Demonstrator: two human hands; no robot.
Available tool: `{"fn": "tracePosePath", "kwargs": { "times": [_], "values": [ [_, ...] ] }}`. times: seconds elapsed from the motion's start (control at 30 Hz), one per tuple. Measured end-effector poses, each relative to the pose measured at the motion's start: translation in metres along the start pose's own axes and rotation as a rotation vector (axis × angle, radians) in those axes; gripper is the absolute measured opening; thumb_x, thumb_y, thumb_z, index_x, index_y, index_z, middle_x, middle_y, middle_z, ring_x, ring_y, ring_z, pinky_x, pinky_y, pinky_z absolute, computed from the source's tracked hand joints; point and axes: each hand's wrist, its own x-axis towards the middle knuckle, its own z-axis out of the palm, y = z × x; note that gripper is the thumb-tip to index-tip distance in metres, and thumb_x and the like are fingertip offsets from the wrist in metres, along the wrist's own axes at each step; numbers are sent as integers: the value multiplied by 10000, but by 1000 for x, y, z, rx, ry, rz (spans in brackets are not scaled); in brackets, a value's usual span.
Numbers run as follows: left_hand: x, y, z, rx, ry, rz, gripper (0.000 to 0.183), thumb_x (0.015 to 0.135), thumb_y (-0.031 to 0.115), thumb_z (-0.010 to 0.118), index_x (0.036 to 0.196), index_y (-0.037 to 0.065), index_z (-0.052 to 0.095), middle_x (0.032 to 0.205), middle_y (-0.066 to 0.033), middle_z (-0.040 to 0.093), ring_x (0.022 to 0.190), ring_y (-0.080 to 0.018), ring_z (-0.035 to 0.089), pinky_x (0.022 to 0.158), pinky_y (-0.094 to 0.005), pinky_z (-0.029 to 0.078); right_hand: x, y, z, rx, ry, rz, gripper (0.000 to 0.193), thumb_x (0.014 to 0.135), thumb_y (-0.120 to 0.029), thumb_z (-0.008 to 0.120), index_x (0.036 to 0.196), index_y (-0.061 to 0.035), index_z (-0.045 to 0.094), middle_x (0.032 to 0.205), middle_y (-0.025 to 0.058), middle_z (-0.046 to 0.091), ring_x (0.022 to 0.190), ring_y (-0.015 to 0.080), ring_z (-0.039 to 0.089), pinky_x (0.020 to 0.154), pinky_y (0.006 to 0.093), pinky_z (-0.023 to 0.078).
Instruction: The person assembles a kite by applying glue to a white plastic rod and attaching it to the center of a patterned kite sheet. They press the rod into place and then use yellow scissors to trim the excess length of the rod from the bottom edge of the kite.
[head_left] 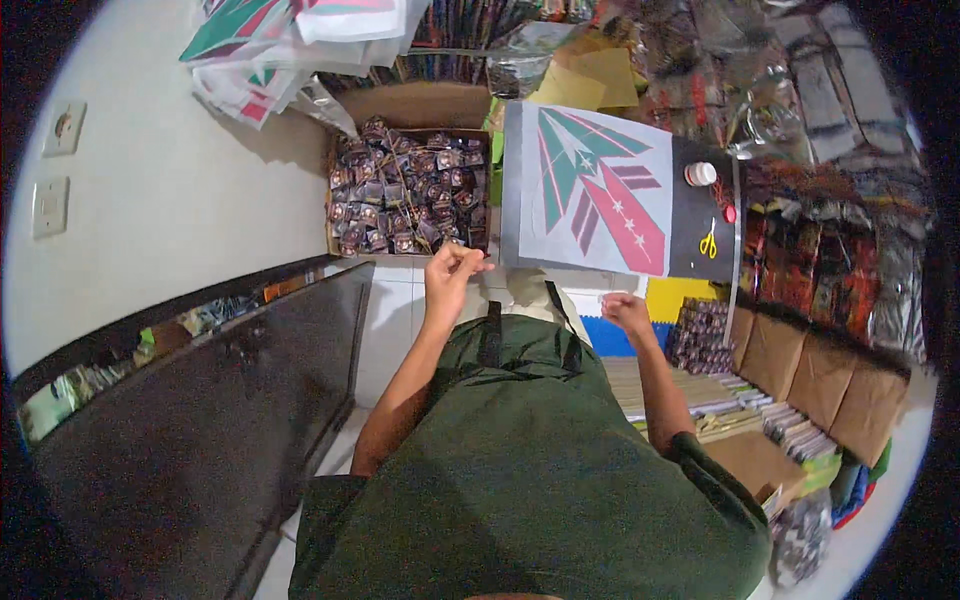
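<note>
My left hand (453, 278) is raised between the open carton and the small table, its thumb and fingers pinched together. Whatever the pinch holds, if anything, is too small to make out. My right hand (626, 312) hovers just off the near edge of the table with its fingers curled in; what lies inside them is hidden. A white sheet with a green and pink arrow-shaped design (625, 205) lies on the dark tabletop (690, 262). To its right are yellow-handled scissors (708, 241), a white jar (700, 174) and a small red round item (730, 214).
The cardboard carton (408, 107) at the left holds many small dark packets. Printed sheets (235, 85) hang above it. A dark panel (200, 430) leans along the left wall. Plastic-wrapped goods (830, 260) and stacked boards (690, 395) crowd the right side.
</note>
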Motion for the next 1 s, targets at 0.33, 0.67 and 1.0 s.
{"fn": "tracePosePath", "kwargs": {
  "times": [0.33,0.67,1.0],
  "values": [
    [29,-40,60,122,209,-42,358,1056,306,420,814,57,509,660,18,400,579,-94,459,560,-262,375,30,-154,108,-293,-240,-213,249,887,-211,724,858,34,688,681,54,655,537,107,585,557,257,522],
    [29,-53,45,614,498,60,291,967,198,585,758,19,491,691,-57,506,537,-138,415,528,-327,361,77,-119,204,-75,-580,-519,177,885,-137,711,812,6,636,823,62,704,727,120,656,726,273,542],
    [47,-61,11,890,207,-270,223,886,171,704,1045,16,688,942,-114,691,817,-181,661,744,-303,514,77,-157,186,-279,-507,-155,183,911,-163,669,831,0,698,763,45,693,705,93,618,679,257,494]
  ]
}}
